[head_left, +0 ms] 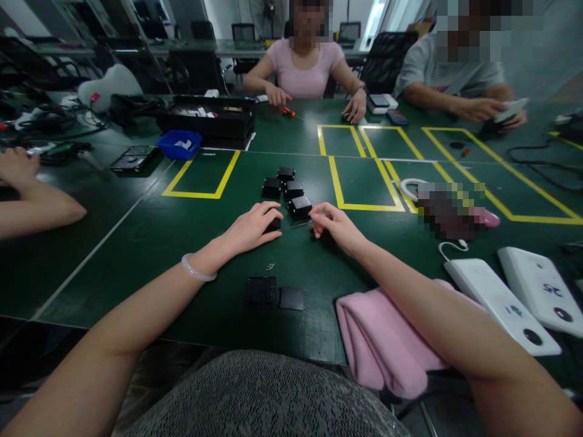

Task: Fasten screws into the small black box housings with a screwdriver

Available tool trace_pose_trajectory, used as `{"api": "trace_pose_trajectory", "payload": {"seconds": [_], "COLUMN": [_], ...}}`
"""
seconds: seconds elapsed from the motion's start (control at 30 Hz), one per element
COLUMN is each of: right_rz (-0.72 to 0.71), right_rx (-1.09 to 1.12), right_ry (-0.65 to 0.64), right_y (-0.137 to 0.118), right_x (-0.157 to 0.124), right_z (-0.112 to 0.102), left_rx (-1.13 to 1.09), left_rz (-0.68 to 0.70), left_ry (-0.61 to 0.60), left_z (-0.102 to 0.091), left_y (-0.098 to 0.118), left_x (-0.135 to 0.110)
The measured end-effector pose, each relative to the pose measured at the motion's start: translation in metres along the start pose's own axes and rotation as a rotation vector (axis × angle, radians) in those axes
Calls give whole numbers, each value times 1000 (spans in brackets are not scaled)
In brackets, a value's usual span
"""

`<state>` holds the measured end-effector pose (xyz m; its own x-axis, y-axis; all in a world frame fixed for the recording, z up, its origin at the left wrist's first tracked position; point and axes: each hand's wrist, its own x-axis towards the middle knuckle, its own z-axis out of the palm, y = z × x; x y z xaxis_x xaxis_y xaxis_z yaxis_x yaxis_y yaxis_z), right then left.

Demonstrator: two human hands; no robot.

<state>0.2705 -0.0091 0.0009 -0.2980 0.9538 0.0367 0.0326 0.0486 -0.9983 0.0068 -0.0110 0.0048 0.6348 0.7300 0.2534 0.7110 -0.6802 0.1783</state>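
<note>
My left hand (255,229) is closed over a small black box (273,225) on the green table, and its fingers cover most of it. In my right hand (334,226), pinched between the fingers, is a thin screwdriver (298,226); its metal shaft points left at the box, and its handle is mostly hidden. Just beyond my hands several similar black boxes (299,206) sit in a cluster. Nearer to me lie a few tiny screws (270,266), an opened black case half (261,292) and a flat black cover (292,298) beside it.
A pink cloth (382,340) hangs over the front edge under my right forearm. White power banks (503,306) lie at right. A blue tray (179,144) and a black bin (207,124) stand far left. Two people work across the table; another person's arm (40,203) rests at left.
</note>
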Motion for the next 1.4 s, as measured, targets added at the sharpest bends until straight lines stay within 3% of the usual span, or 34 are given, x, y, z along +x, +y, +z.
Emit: {"api": "trace_pose_trajectory", "payload": {"seconds": [1.4], "right_rz": [36], "right_rx": [-8], "right_ry": [-57], "right_y": [-1], "right_x": [0], "right_z": [-1], "left_rx": [-22], "left_rz": [-7], "left_ry": [-14], "left_z": [-1], "left_y": [-1], "left_x": [0]}}
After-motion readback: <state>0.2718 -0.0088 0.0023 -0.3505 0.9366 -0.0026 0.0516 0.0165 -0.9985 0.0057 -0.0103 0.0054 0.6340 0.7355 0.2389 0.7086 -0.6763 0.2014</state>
